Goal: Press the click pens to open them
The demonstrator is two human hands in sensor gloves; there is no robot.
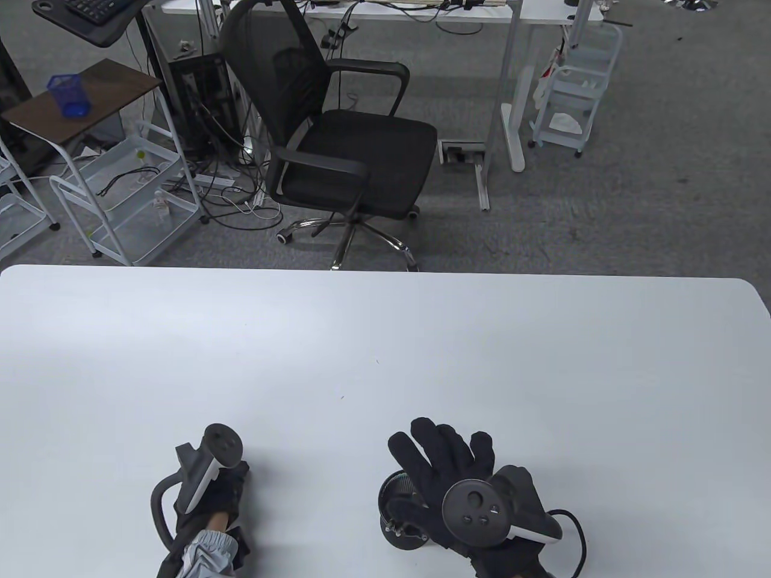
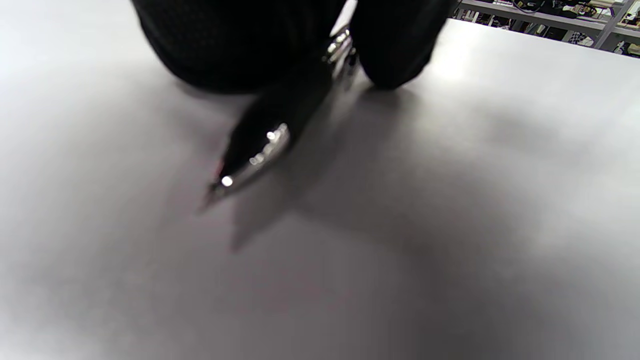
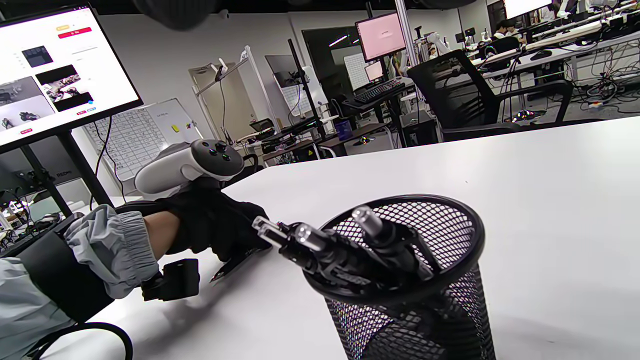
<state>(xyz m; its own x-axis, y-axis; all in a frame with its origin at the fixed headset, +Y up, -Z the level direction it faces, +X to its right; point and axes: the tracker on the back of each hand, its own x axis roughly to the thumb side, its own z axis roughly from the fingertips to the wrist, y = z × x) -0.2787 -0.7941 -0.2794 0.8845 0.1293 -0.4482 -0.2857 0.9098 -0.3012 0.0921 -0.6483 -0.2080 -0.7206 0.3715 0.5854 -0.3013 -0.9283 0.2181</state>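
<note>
Near the table's (image 1: 385, 337) front edge, my left hand (image 1: 220, 490) grips a pen (image 2: 260, 150), seen only from the wrists; my right hand (image 1: 458, 475) spreads above the mesh cup (image 3: 415, 280).

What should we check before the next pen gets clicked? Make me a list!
1. Left hand grips a pen: ok.
2. Pen tip points down at the table: ok.
3. Tip already out: cannot tell, blurred.
4. Thumb on the click button: cannot tell, hidden.
5. More pens wait in the mesh cup: ok.
6. Right hand free, fingers spread above the cup: ok.
</note>
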